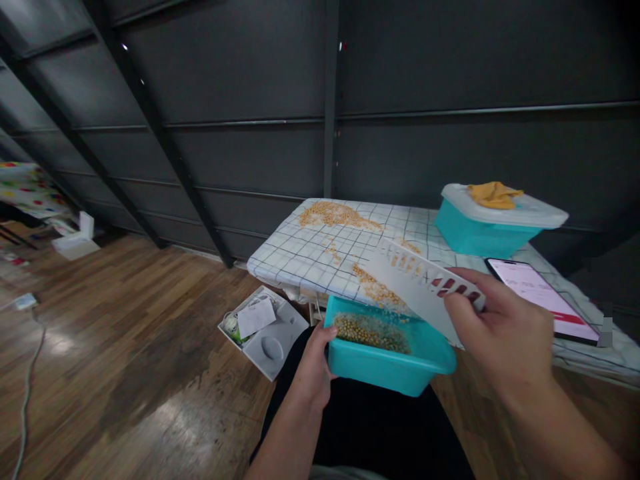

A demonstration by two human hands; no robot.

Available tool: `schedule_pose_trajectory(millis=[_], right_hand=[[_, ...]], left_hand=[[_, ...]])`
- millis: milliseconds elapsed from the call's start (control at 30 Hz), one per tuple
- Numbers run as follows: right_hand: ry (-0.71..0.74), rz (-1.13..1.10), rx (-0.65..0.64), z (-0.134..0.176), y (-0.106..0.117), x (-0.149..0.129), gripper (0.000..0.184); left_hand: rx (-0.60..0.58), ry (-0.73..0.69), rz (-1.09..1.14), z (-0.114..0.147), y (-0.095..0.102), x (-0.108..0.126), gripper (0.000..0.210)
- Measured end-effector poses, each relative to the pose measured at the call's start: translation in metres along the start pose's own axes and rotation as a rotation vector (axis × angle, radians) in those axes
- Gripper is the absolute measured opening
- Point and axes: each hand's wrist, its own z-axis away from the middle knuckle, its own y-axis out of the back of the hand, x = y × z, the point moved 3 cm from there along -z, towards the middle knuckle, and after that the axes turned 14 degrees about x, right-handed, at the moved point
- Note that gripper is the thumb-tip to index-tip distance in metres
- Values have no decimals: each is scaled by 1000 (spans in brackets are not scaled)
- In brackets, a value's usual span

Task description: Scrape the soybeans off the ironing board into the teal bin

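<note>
My left hand grips the left wall of a teal plastic tub held just below the near edge of a low table covered with a white checked cloth. Yellow grains lie in the tub. My right hand holds a white slotted plastic panel, tilted down across the table edge above the tub. More yellow grains are spread over the cloth, in a heap at the far side and a trail toward the panel.
A second teal tub with a white lid and a yellow cloth on top stands at the table's far right. A lit phone lies right of my hand. A white tray of small items rests on the wooden floor.
</note>
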Motion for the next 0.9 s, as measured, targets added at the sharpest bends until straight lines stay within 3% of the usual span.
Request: schedule_pose_trajectory(millis=[233,433,633,900], right_hand=[[-77,-56,15,-14,-5,5,30],[-271,-219,-110,-40,-56,19,30],[-110,-312,-224,-45,-100,21,30],[-14,-324,-339,-42,-99,24,30]], left_hand=[[1,13,4,0,1,-1,64],[-2,15,38,0,1,-1,65],[28,19,30,-1,2,-1,60],[9,1,27,-4,4,-1,57]])
